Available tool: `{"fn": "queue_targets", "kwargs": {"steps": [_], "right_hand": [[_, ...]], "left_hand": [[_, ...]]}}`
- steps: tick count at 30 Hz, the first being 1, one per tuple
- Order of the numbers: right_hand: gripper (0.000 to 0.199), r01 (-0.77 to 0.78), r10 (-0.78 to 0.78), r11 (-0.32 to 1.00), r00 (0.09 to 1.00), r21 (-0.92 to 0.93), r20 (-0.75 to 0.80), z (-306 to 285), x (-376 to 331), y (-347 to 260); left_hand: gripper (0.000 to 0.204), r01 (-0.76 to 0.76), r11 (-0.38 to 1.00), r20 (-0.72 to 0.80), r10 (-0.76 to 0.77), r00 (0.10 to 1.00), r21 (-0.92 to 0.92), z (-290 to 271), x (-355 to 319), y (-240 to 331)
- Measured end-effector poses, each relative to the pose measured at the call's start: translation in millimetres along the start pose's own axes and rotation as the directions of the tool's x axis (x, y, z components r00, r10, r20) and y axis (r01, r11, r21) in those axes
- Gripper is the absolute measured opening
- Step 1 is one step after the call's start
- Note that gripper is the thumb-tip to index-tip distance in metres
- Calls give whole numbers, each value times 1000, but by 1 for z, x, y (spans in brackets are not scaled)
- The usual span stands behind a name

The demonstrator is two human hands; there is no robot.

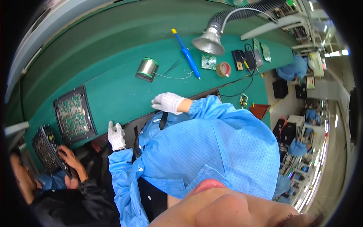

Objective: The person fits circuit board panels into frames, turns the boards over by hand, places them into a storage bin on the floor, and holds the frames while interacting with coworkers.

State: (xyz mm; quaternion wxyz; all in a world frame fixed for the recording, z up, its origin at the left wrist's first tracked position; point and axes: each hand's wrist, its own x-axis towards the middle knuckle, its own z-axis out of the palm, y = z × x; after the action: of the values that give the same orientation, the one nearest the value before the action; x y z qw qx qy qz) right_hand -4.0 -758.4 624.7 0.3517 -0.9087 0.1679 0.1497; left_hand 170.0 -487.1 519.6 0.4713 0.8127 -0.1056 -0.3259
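My left hand (116,137), in a white knitted glove, rests at the front edge of the green workbench (113,94). Its fingers are apart and nothing shows in them. Closest to it on the bench is a black frame (75,115) holding green circuit panels. My right hand (168,103), gloved too, lies at the bench edge with fingers stretched to the left and no object in it. Beyond it a spool of solder wire (148,68) sits on a dark base, its loose wire trailing right. A blue desoldering pump (187,55) with a yellow end lies further right.
A fume extraction funnel (210,41) hangs over the back. Near it lie a green circuit board (208,62), a tape roll (223,69) and a soldering iron's yellow handle (246,64). At the left, a co-worker's hand (68,156) grips another black frame (47,149).
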Motion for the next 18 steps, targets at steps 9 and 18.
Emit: {"fn": "queue_targets", "kwargs": {"steps": [9,18], "right_hand": [[36,-267,213,959,902,-98,-376,51,-138,59],[38,-412,403,909,907,-62,-122,57,-119,73]], "left_hand": [[58,-52,997,39,49,998,64,13,0,4],[69,-32,991,165,10,986,128,24,-22,12]]}}
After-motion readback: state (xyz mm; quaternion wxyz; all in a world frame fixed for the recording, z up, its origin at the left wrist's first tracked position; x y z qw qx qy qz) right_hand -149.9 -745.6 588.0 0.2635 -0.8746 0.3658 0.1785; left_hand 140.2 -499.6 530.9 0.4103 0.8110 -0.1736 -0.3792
